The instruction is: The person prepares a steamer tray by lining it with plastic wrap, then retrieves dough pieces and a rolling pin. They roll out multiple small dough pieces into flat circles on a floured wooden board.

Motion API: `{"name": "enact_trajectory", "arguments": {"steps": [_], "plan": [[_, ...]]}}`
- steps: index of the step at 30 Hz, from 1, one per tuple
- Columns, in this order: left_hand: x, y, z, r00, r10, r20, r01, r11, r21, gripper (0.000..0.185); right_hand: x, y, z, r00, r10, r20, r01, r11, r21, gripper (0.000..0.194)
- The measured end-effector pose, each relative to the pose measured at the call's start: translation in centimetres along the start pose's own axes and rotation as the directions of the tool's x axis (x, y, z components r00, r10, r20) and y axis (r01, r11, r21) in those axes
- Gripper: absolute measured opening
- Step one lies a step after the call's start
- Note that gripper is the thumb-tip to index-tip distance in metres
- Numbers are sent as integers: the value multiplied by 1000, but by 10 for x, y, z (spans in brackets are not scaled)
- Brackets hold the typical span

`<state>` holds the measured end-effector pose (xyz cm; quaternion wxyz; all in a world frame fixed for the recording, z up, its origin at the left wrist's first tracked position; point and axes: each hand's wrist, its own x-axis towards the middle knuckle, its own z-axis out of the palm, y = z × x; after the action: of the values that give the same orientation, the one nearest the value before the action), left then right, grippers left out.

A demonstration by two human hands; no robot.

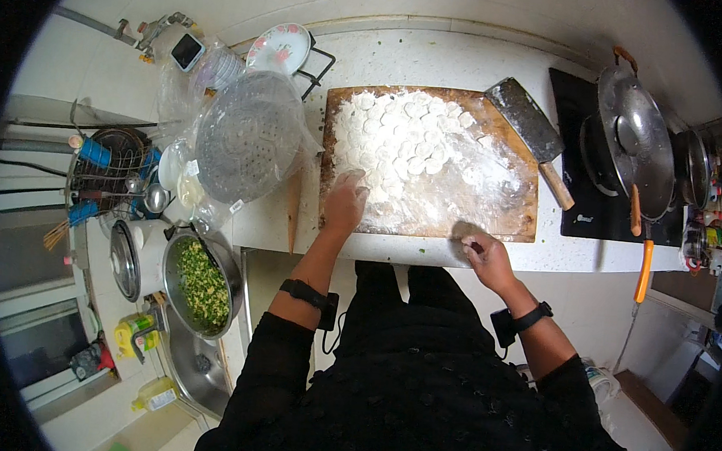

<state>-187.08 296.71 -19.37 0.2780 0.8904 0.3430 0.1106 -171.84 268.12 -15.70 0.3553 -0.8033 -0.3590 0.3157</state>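
Many flour-dusted round dough pieces crowd the upper left of a wooden cutting board. My left hand reaches over the board's lower left with its fingers extended at the edge of the dough; nothing shows gripped in it, and its fingertips are partly lost against the white flour. Just in front of the board's near edge, my right hand hovers with floury fingers curled; whether they pinch anything cannot be told. A cleaver lies aslant across the board's upper right corner, its wooden handle towards me.
Left of the board lie a tapered wooden rolling pin and a plastic-covered perforated steamer tray. A metal bowl holds chopped green filling beside the sink. At right, a wok stands on a black cooktop.
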Motion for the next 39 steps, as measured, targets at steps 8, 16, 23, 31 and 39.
{"name": "enact_trajectory", "arguments": {"steps": [8, 16, 23, 31, 39], "plan": [[-6, -8, -8, 987, -107, -116, 111, 993, 28, 47, 41, -30, 25, 978, -195, 73, 194, 981, 10, 20], [0, -17, -2, 995, -92, 27, 94, 993, -70, 50, 87, -28, 70, 981, -153, 119, 126, 970, 208, 34], [-32, -25, -24, 991, -94, -92, 69, 969, -239, 40, 66, -9, 56, 889, -106, 445, -66, 933, 353, 23], [-97, -20, -47, 989, -121, -81, 90, 947, -308, 27, -61, 63, 84, 743, 379, 551, -664, 521, 537, 35], [-123, -28, -59, 976, 201, 86, -170, 944, -283, 29, -21, 75, 196, 650, 724, 231, 19, -319, 948, 48]]}}
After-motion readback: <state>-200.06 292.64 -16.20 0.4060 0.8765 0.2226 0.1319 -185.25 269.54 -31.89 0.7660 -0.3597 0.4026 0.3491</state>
